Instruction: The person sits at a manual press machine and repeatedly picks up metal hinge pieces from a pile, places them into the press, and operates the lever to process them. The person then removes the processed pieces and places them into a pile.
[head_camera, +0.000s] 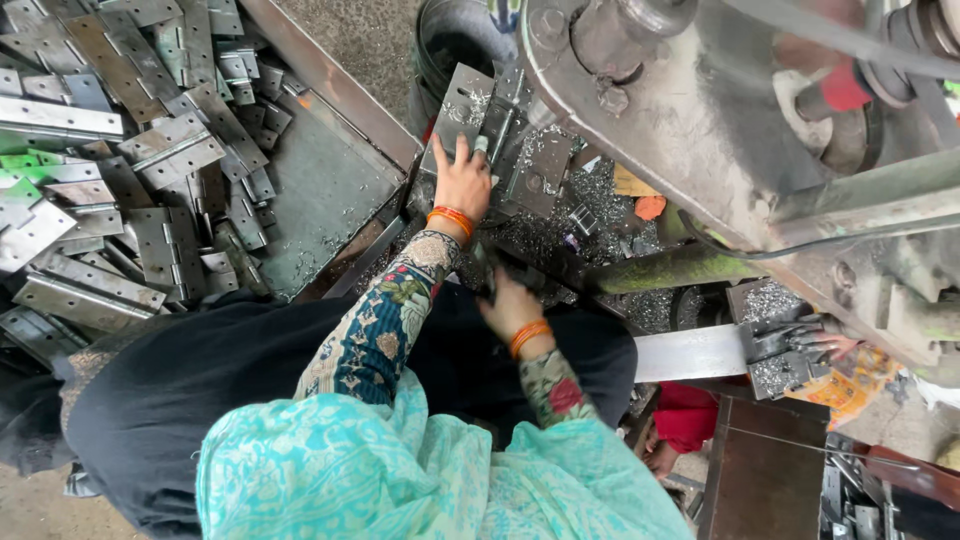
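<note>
My left hand (462, 182) lies flat, fingers spread, on a grey metal hinge plate (455, 105) that rests on the press machine's bed (545, 235). A second hinge plate (540, 172) lies just right of it among metal shavings. Closer to my body, my right hand (508, 305) is closed around a dark narrow metal piece (485, 268); what the piece is I cannot tell. Both wrists carry orange bangles, and both arms have floral sleeves.
A big pile of grey hinge plates (130, 150) fills a metal tray (320, 190) on the left. The heavy machine frame (700, 110) looms at the upper right. Another person's fingers (835, 345) touch a shavings-covered block (785, 360) on the right.
</note>
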